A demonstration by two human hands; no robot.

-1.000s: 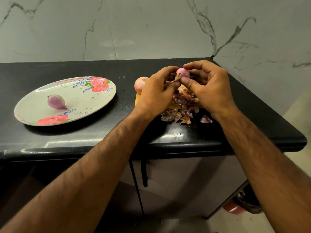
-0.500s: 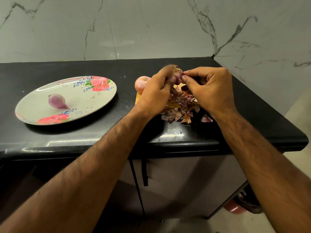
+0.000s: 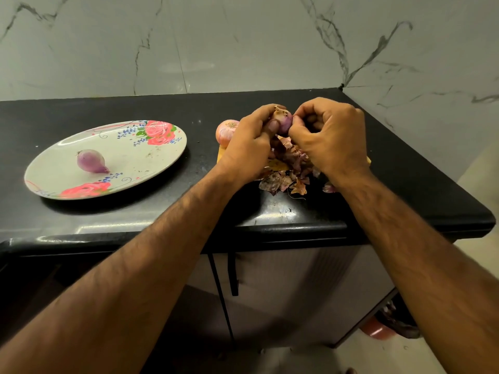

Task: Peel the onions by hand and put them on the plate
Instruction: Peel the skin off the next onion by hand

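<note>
Two bare forearms enter from the bottom corners of the frame and converge towards the centre right. Below them, in the lower middle, stands a grey cabinet [image 3: 297,287] with a dark vertical handle [image 3: 233,273], and a reddish object [image 3: 375,329] sits on the floor at the lower right, too hidden to identify. Above the cabinet runs the glossy front edge of the black counter [image 3: 108,211]. Just beyond that edge, right of centre, lies a heap of dry purple and brown onion skins [image 3: 286,179], resting partly on a yellow sheet [image 3: 221,155] that shows beneath the wrists. Directly over the heap, the left hand [image 3: 248,147] and right hand [image 3: 329,141] meet around a small purple onion [image 3: 283,121]. The left hand's fingers curl over its top and its thumb presses on the front. The right hand's fingers are tightly curled, with thumb and fingertip pinching the onion's right side. Just beside the left hand's knuckles, on the counter, sits an unpeeled onion [image 3: 226,129] with pale pink skin. Well apart, in the left half of the frame, a floral plate [image 3: 151,157] lies flat on the counter and carries one peeled onion [image 3: 90,161] lying on its side. Behind everything rises a grey-veined marble wall [image 3: 216,44], turning a corner at the upper right
</note>
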